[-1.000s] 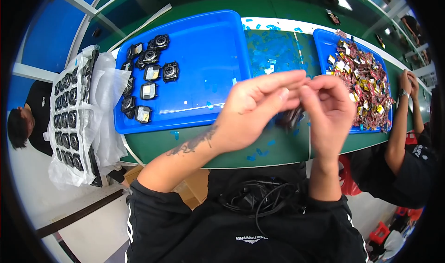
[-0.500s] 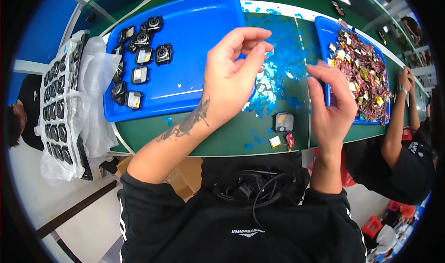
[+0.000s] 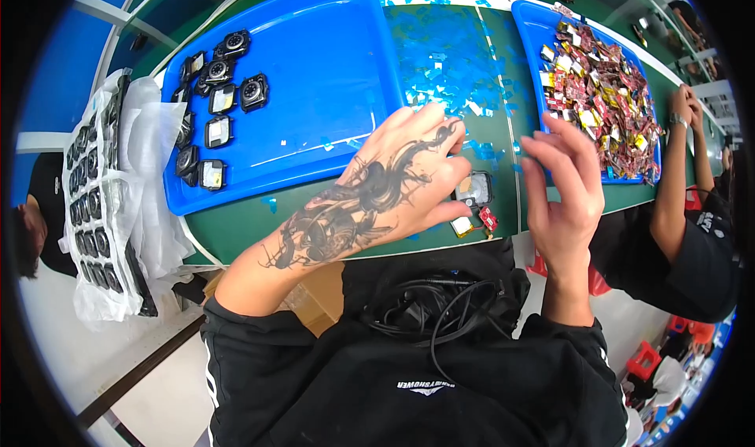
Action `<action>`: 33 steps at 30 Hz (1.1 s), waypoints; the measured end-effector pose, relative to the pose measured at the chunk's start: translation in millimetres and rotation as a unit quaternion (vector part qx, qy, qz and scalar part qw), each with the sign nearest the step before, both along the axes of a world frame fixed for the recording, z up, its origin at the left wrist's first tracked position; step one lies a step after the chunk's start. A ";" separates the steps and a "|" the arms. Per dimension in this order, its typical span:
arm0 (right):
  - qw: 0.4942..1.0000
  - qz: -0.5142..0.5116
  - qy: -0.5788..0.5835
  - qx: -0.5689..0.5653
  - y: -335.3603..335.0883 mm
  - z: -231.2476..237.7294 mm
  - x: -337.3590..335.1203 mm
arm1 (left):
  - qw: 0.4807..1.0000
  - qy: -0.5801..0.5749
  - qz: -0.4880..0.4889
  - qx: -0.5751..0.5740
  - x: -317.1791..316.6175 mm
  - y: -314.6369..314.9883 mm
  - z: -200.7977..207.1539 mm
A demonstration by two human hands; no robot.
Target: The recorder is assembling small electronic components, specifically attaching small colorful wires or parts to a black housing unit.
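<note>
On the green tabletop in front of me lies a dark smartwatch case [image 3: 480, 189] with a grey inner face. Just nearer to me is a small battery [image 3: 462, 226] joined to a red circuit board [image 3: 487, 220]. My left hand [image 3: 413, 175] is over the case's left edge, palm down, its thumb and bent fingers apart and nothing seen between them. It partly covers the case, so whether it touches cannot be told. To the right, my right hand [image 3: 568, 183] hovers upright with loosely curled fingers and thumb apart, holding nothing visible.
At left, a blue tray [image 3: 330, 93] holds several watch cases [image 3: 219, 131]. Farther left stands a wrapped stack of watch parts [image 3: 90, 203]. A second blue tray [image 3: 528, 34] at right is heaped with batteries and red boards [image 3: 602, 101]. Blue film scraps [image 3: 432, 46] litter the table; a co-worker's hands [image 3: 684, 105] are beyond.
My left hand has turned palm down and come nearer, down to the watch case. My right hand has shifted slightly nearer and stays raised. The whole view has shifted a little.
</note>
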State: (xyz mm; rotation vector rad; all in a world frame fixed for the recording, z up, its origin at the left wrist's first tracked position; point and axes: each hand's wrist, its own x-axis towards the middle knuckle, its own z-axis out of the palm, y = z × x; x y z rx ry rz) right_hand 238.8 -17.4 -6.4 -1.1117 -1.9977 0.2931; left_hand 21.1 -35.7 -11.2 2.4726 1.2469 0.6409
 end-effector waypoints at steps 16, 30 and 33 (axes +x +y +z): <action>0.922 0.058 0.230 -0.307 -19.4 -9.7 -5.1 | 0.844 -0.410 0.042 -0.342 11.2 2.8 15.9; 0.762 0.166 0.436 -0.449 -6.0 -13.8 -27.2 | 0.798 -0.527 0.128 -0.263 6.6 3.8 15.1; 0.761 0.156 0.446 -0.445 -6.3 -11.4 -31.8 | 0.808 -0.522 0.121 -0.247 7.9 1.9 16.8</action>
